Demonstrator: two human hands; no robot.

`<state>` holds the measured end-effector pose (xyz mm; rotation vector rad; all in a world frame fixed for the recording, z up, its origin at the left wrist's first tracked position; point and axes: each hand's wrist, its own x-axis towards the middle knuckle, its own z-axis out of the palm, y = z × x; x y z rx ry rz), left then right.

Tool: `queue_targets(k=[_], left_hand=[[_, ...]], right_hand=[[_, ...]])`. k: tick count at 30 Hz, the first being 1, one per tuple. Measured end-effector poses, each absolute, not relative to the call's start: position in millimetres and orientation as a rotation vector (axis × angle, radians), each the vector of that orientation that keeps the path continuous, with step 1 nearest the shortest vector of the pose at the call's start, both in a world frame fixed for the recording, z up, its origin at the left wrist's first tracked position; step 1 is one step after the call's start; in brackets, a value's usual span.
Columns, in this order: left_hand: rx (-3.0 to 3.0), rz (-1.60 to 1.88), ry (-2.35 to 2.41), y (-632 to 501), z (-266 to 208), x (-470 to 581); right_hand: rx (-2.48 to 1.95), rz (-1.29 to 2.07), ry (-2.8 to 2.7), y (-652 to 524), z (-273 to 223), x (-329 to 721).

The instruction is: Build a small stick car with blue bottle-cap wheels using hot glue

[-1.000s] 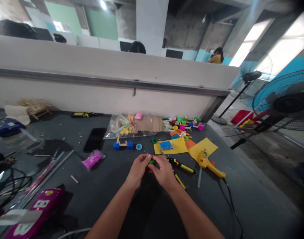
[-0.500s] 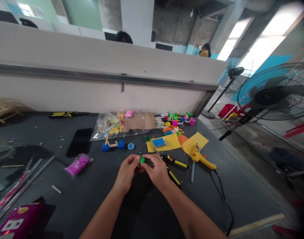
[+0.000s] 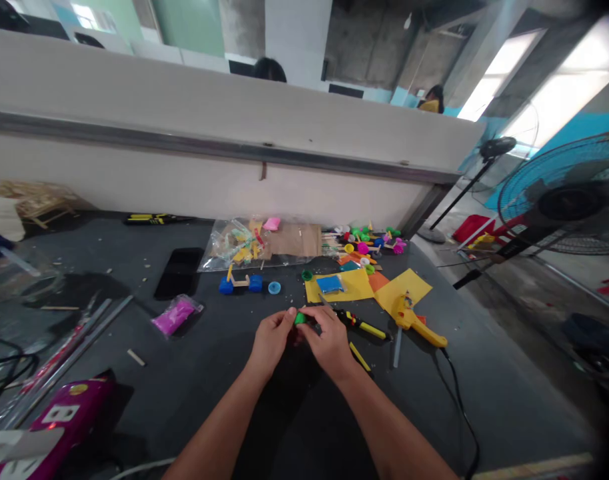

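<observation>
Between the fingertips of both hands, just above the dark table, is a small green lump (image 3: 300, 319), rounded and partly covered. My left hand (image 3: 270, 341) pinches it from the left, and my right hand (image 3: 331, 339) grips its right side. Pliers with black and yellow handles (image 3: 367, 327) lie just right of my right hand. Beyond my hands sit a small blue wheel-like disc (image 3: 274, 288) and a model of wooden sticks with blue ends (image 3: 240, 284). A packet of blue material (image 3: 330, 284) rests on yellow paper (image 3: 359, 283).
A yellow glue gun (image 3: 417, 323) with a black cord lies at right. A purple packet (image 3: 174, 315), a phone (image 3: 178, 273) and a purple device (image 3: 74, 417) are on the left. Colourful small parts (image 3: 369, 241) and a clear bag (image 3: 229, 245) line the back by the partition (image 3: 184, 167).
The view has swung slightly left, so everything sits further right in the picture. Both hands still hold the green lump, with the fingers shifted a little around it.
</observation>
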<state>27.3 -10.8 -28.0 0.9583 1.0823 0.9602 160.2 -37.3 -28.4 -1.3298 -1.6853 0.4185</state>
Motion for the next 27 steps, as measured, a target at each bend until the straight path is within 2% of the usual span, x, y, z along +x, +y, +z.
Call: queue_targets(k=[13,21,27], left_hand=[[1.047,0.979,1.092,-8.3,-26.7,23.0],[0.942,0.963,1.026,-9.6,-27.3,25.1],[1.038,1.065,1.016,-7.6,-25.0,19.4]], right_hand=[[-1.258,0.536,-1.615,-34.3,-23.4,159.0],[-1.233,0.466,-1.577,-35.6,-19.4,158.8],[-1.210,0.537,-1.583,-32.8,-23.5,158.6]])
